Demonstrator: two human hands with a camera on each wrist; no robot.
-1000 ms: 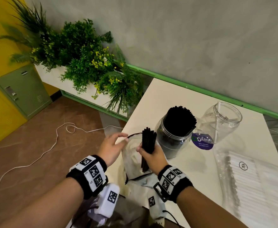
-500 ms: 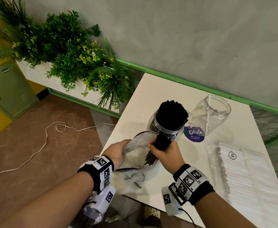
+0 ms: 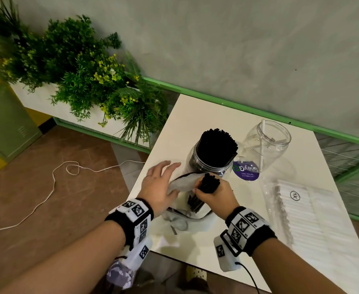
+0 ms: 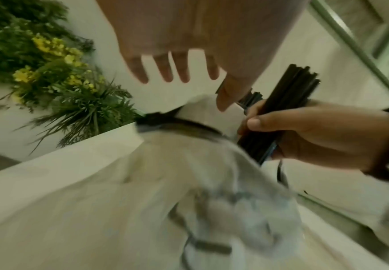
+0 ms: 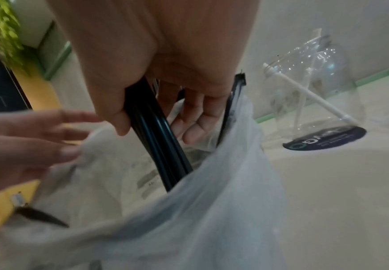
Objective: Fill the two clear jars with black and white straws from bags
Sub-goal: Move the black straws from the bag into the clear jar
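Observation:
My right hand (image 3: 213, 193) grips a bundle of black straws (image 3: 208, 184), whose lower ends stand inside a clear plastic bag (image 3: 181, 184) at the table's front left. In the right wrist view the black straws (image 5: 158, 142) run down into the bag (image 5: 211, 201). My left hand (image 3: 163, 179) is open with spread fingers at the bag's left rim; I cannot tell whether it touches the rim. Just behind stands a clear jar (image 3: 197, 164) packed with black straws (image 3: 218, 145). To its right a second clear jar (image 3: 267, 143) holds one white straw (image 3: 262, 145).
A flat clear bag of white straws (image 3: 306, 219) lies on the right side of the white table (image 3: 195, 115). A round purple sticker (image 3: 245, 171) sits between the jars. Plants (image 3: 85, 77) fill a planter to the left. A white cable (image 3: 53, 183) lies on the floor.
My left hand has let go of the bag's rim and spread its fingers. My right hand still grips the black bundle, now tilted toward the full jar.

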